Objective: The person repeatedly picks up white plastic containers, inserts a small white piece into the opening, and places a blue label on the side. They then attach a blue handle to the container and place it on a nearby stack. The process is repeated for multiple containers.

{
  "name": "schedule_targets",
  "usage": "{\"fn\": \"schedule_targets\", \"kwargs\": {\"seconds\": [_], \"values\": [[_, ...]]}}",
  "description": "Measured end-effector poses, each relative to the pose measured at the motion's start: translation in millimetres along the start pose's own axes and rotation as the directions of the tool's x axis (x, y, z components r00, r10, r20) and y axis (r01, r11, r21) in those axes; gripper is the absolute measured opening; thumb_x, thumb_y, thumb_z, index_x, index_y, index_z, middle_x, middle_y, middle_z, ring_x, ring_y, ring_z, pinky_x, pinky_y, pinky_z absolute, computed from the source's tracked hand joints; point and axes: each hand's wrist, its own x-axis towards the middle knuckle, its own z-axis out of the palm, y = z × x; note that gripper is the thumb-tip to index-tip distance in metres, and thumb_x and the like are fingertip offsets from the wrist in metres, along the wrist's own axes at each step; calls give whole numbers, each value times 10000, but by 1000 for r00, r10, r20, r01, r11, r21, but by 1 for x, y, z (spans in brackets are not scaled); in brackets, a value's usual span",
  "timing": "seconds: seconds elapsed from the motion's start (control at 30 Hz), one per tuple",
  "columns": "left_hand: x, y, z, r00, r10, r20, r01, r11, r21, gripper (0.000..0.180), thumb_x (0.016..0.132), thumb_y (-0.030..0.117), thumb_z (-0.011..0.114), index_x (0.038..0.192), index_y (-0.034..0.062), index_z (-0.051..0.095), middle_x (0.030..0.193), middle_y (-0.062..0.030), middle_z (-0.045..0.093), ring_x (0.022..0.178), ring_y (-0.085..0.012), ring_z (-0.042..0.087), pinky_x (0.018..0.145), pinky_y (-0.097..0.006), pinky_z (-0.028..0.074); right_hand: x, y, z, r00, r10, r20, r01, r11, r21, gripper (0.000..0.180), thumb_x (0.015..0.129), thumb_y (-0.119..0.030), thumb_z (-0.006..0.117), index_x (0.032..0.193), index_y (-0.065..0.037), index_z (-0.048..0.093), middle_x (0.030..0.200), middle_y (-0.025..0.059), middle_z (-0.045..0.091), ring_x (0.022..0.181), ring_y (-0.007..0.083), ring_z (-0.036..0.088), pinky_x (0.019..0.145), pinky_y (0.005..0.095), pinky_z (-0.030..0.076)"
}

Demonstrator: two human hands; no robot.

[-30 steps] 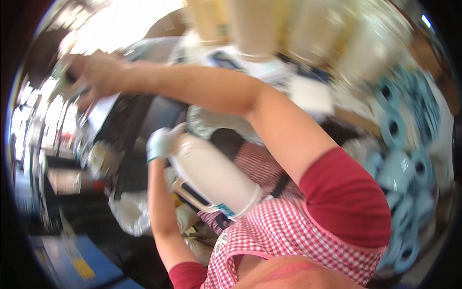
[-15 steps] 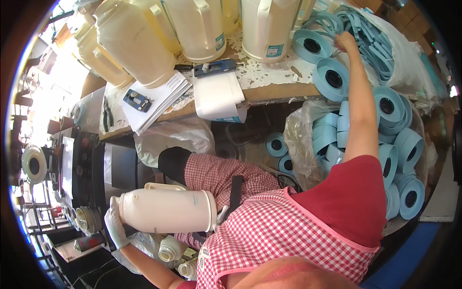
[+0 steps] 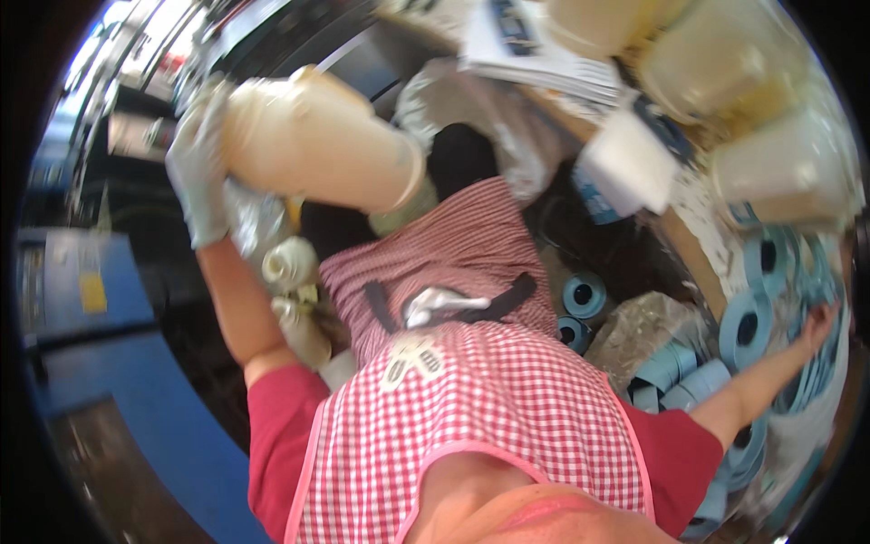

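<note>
at left, my left grip clasps the pale jug, presumably for support; whether my right grip, at blue strips, is closed i cannot tell.

No legible text or numbers.

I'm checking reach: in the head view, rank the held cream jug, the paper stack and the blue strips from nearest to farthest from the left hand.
1. Held cream jug: in the gloved left hand.
2. Paper stack: upper, right of the jug.
3. Blue strips: far right, by the right hand.
</note>
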Motion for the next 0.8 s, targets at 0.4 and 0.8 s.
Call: {"fn": "schedule_targets", "kwargs": {"seconds": [0.4, 0.8], "values": [[-76, 65, 25, 945, 326, -25, -261, 799, 542, 257, 864, 198, 820, 727, 1, 730, 1060, -99, 788, 949, -267, 708, 841, -367, 558, -34, 155, 524, 902, -429, -47, 382, 845, -373, 348, 1060, -372, 565, 909, -65, 630, 776, 35, 541, 677, 139, 519, 596, 300, 449], [-157, 75, -35, 988, 147, 47, -151, 983, 102, 138, 823, -16, 571, 695, -4, 520, 1344, -303, 618, 1261, -387, 611, 1093, -519, 467, -244, 281, 986, 874, 179, 452, -416, 756, 505, 527, 1127, -499, 434, 721, -164, 411, 589, -21, 397, 502, 93, 343, 479, 266, 260]]}}
